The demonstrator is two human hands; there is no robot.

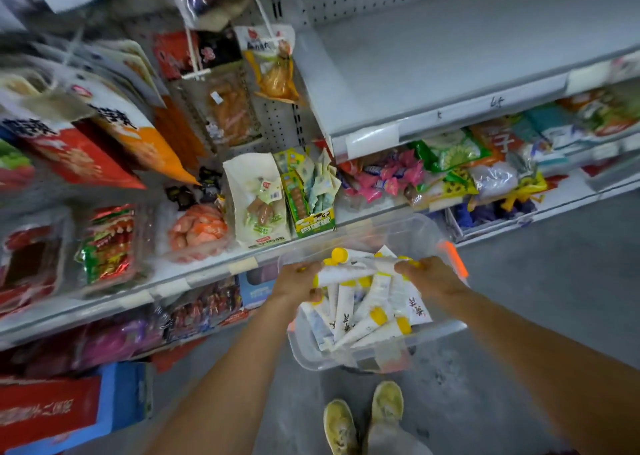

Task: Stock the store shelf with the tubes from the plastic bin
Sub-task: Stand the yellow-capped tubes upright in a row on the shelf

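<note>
- Head camera view, looking down: a person stands in a shop aisle facing grey metal shelving, both bare arms reaching forward.
- A clear plastic bin [408, 227] sits just in front of the person, close against the front edge of a lower shelf. What holds it up cannot be told.
- An orange latch [454, 259] shows on the bin's right end.
- The left hand [299, 281] has its fingers curled around one end of a small bundle of tubes [346, 274], white with yellow caps, held level just above the bin.
- The right hand [431, 276] grips the other end of the same bundle, fingers closed over it.
- More loose tubes [360, 319] lie jumbled inside the bin, beneath the hands, caps pointing different ways.
- A wide grey shelf [450, 59] with a pegboard back runs across the upper right.
- Below it, a shelf holds colourful snack packets [391, 177]; more bags hang from pegs at the left.
- 2 yellowish shoes [386, 401] stand on the grey floor [554, 298] near the bin's near edge.
</note>
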